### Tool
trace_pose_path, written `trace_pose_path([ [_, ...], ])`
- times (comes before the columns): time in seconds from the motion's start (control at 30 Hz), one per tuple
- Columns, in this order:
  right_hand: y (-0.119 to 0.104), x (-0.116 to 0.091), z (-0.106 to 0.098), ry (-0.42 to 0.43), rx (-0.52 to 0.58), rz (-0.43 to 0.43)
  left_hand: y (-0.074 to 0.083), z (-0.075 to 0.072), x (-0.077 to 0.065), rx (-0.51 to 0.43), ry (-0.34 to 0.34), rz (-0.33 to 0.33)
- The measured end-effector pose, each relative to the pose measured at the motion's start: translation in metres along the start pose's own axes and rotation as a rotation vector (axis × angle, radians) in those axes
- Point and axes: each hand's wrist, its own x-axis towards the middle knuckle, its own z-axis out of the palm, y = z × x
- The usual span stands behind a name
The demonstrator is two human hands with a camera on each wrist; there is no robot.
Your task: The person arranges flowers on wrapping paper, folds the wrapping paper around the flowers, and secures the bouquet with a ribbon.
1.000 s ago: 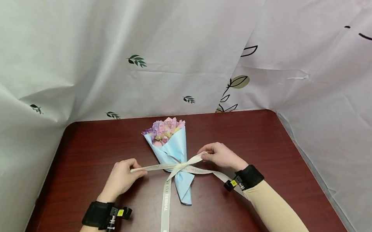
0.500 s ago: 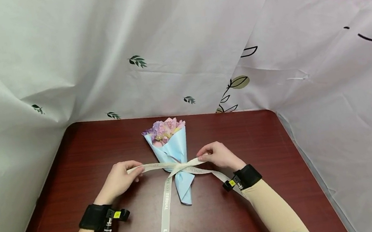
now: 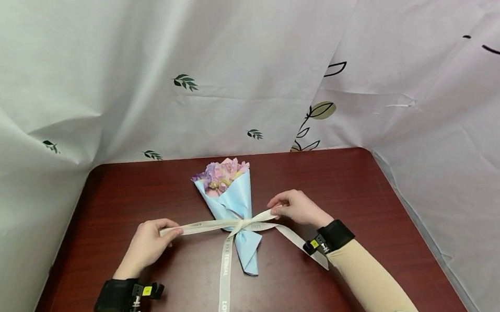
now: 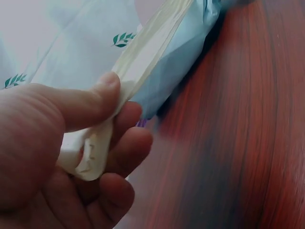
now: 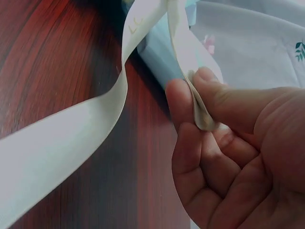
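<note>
A small bouquet of pink and purple flowers [image 3: 223, 175] in light blue wrapping paper [image 3: 236, 200] lies on the table. A cream ribbon [image 3: 224, 278] printed with letters is knotted round its narrow waist. Left of the bouquet, my left hand [image 3: 147, 243] pinches one ribbon loop between thumb and fingers; the loop's folded end [image 4: 95, 157] shows below the thumb in the left wrist view. On the other side my right hand [image 3: 302, 210] pinches the second, shorter loop [image 5: 183, 43]. Two loose tails hang from the knot, one toward the front and one to the right, under the right hand.
The dark red wooden table [image 3: 141, 191] has rounded back corners. White cloth [image 3: 235, 47] with leaf prints hangs behind it and along both sides. Each wrist wears a black strap with a small camera, the left one [image 3: 117, 297] nearer the front edge.
My left hand has moved left and slightly down, drawing the left loop longer. The right hand stays nearly in place. The front tail has drawn up a little; more of the right tail's end shows.
</note>
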Motion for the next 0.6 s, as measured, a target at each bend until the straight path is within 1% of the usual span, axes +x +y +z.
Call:
trace_pose_path([
  [0.17, 0.007, -0.001, -0.003, 0.020, -0.080, 0.010, -0.007, -0.001, -0.001, 0.016, -0.030, -0.005],
  [0.33, 0.013, -0.003, -0.004, 0.028, -0.110, 0.018, -0.013, 0.002, -0.002, 0.043, -0.031, -0.026],
  [0.47, 0.015, -0.005, -0.005, 0.052, -0.109, 0.019, -0.016, 0.006, -0.003, 0.060, -0.014, -0.036],
  [0.6, 0.015, -0.008, -0.006, 0.095, -0.049, 0.014, -0.016, 0.009, -0.004, 0.074, 0.008, -0.030],
])
